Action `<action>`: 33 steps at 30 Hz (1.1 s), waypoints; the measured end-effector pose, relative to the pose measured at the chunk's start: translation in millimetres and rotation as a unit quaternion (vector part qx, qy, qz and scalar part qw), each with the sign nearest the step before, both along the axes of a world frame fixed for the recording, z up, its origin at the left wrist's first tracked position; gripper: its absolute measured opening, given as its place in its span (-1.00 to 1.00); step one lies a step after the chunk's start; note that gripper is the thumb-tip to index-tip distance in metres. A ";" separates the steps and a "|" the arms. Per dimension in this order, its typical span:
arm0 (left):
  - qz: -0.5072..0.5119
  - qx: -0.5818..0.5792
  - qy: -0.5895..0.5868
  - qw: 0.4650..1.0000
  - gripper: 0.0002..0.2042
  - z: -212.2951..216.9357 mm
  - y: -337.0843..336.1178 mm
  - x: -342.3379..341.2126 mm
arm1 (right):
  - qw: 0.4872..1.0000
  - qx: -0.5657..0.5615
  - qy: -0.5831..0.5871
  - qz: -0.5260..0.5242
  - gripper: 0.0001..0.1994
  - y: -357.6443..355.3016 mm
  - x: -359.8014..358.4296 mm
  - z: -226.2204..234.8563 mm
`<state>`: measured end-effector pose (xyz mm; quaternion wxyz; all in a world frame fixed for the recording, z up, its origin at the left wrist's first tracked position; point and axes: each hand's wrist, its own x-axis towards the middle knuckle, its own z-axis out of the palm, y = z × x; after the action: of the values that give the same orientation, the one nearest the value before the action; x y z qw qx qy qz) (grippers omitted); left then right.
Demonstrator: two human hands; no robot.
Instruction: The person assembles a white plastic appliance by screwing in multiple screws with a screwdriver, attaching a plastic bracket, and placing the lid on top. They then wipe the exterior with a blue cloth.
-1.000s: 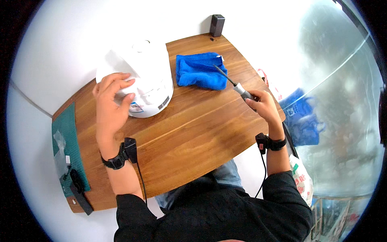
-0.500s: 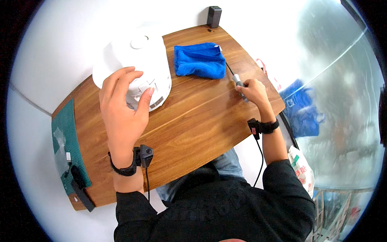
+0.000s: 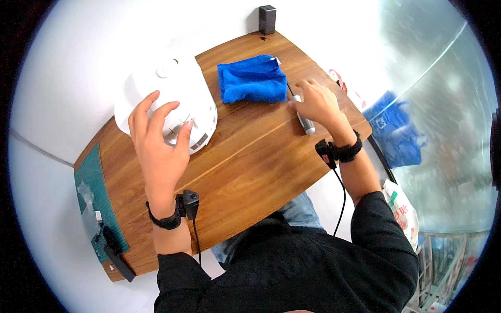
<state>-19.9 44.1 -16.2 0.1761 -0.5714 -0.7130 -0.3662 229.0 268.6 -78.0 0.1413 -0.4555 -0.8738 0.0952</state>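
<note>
A white rounded appliance (image 3: 195, 86) with a round knob on top and a small panel at its front stands on the far left of the wooden table. My left hand (image 3: 159, 143) is in front of it, fingers spread and curved, holding nothing; whether the fingertips touch the casing I cannot tell. A screwdriver (image 3: 304, 121) with a grey and white handle lies on the table, its thin shaft pointing toward a folded blue cloth (image 3: 253, 81). Just above and right of the handle is my right hand (image 3: 319, 103), open with its fingers extended.
A green cutting mat (image 3: 99, 190) lies along the left edge, with clear plastic (image 3: 86, 201) and a black strap-like item (image 3: 117, 255) on it. A black box (image 3: 267, 20) stands at the far corner. Frosted glass (image 3: 443, 130) rises on the right.
My right hand has let go of the screwdriver, which now lies on the table, and its fingers have opened. My left hand stays spread by the appliance. The whole view has shifted slightly.
</note>
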 end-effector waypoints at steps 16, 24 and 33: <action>0.077 -0.041 0.019 0.996 -0.34 -9.3 0.8 -9.4 | 0.962 -0.084 -0.141 0.216 0.09 63.0 -149.3 -25.5; 0.037 -0.068 -0.041 0.996 -0.27 6.2 -20.6 -22.1 | 0.963 -0.040 -0.136 0.228 -0.10 57.2 -163.6 -29.4; 0.033 -0.082 -0.093 0.992 0.01 14.8 -35.0 -31.2 | 0.951 -0.031 0.252 0.176 -0.40 16.3 -131.3 68.8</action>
<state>-51.2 9.0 -1.4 0.0734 -0.5236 -0.7724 -0.3520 97.7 284.9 -9.2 0.3243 -0.2596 -0.8726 0.2570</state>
